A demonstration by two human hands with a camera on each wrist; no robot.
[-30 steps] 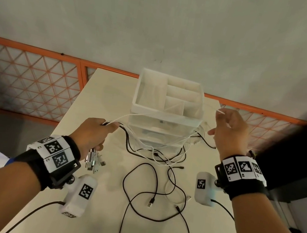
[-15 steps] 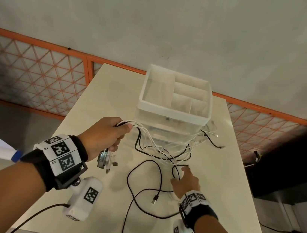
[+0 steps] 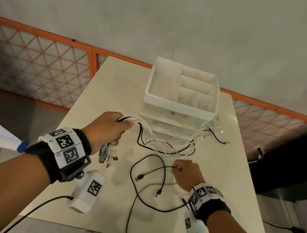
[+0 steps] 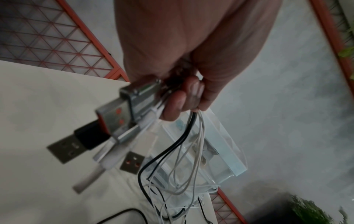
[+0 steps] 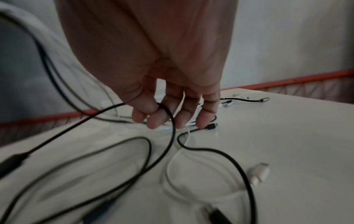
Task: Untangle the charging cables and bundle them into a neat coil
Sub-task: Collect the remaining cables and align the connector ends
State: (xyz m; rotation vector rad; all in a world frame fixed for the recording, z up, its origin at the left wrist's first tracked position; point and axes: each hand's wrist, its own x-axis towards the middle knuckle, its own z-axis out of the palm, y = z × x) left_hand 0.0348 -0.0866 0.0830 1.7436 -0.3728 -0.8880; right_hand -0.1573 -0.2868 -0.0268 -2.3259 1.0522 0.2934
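White cables (image 3: 167,138), black cable (image 3: 163,179), cream table (image 3: 227,186), orange lattice railing (image 3: 37,68)

We wear a black strap (image 3: 47,160) on the left wrist and another (image 3: 214,208) on the right, each topped with white blocks printed with black square codes. A white camera pod (image 3: 86,192) with a code sticker and black lead hangs under each wrist.

A white organizer (image 3: 180,102) with open compartments stands at the far centre of the cream table (image 3: 100,97). Orange lattice railing (image 3: 38,60) crosses behind, below a grey wall (image 3: 163,15).
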